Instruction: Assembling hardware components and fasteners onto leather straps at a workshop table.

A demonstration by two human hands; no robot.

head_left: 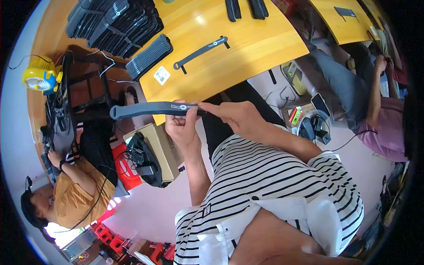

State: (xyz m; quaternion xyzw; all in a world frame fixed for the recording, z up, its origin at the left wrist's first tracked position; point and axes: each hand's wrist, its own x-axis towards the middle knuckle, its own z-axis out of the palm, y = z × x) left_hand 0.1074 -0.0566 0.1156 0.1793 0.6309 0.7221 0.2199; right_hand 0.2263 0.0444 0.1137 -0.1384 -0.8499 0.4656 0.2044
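Observation:
My left hand (183,129) grips a stack of dark grey straps (148,109) near its right end, thumb on top and fingers beneath. The straps reach out to the left and finish in a rounded end with a slot. At the other end, my right hand (242,118) is closed, with its fingertips on the straps' tip beside my left thumb. Ahead, a single grey strap (198,54) with short black tabs lies slantwise on the yellow table (260,48). Left of it are a neat row of dark straps (150,56) and a white printed label (162,75).
A tall heap of bundled black straps (117,26) covers the table's far left. Two black bundles (257,8) sit at the far edge. Below left stands a cardboard box (170,150) with a black bag. Co-workers sit left (84,194) and right (386,128).

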